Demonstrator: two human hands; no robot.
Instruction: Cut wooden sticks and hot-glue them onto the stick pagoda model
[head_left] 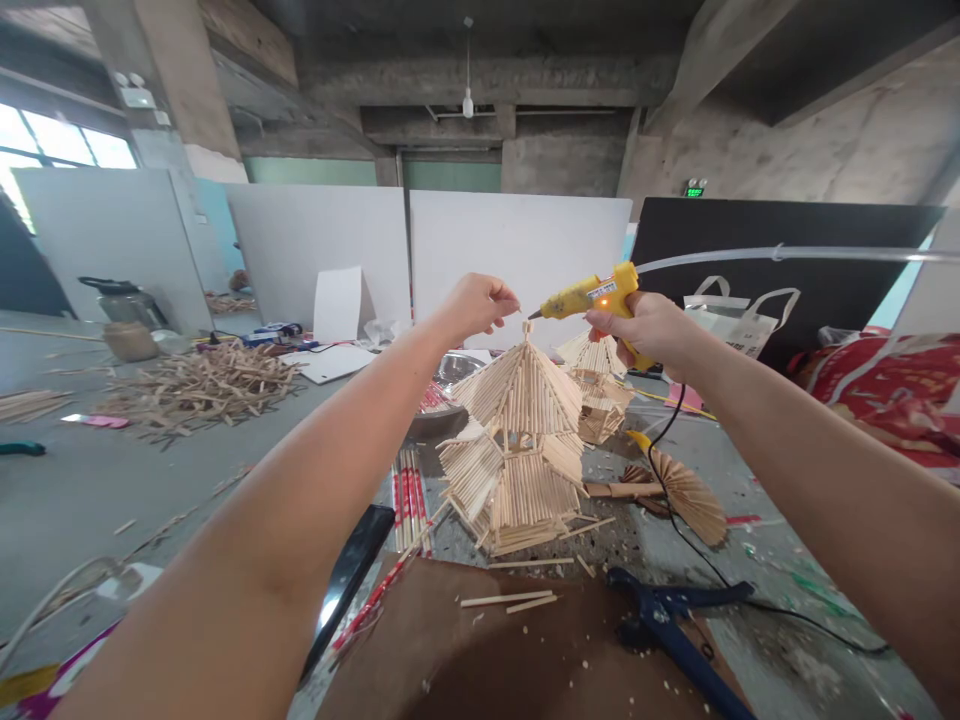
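My right hand (656, 330) grips a yellow hot glue gun (592, 296), its orange light lit and a clear glue stick (712, 257) running out of the back. The dark nozzle points left, just above the peak of a pagoda model (529, 400) built of thin wooden sticks. Left of the nozzle, my left hand (484, 303) has thumb and forefinger pinched together; a tiny pale piece seems to be at the fingertips, too small to name. A second stick model (596, 385) stands behind, partly hidden by the first and by my right hand.
Blue-handled pliers (667, 625) and loose sticks (510, 600) lie on brown board (420, 660). A black phone (349, 580) and red-wrapped sticks (409, 495) sit left of the model. The gun's black cord (667, 500) trails past a paper fan (690, 495). A stick pile (217, 385) lies far left.
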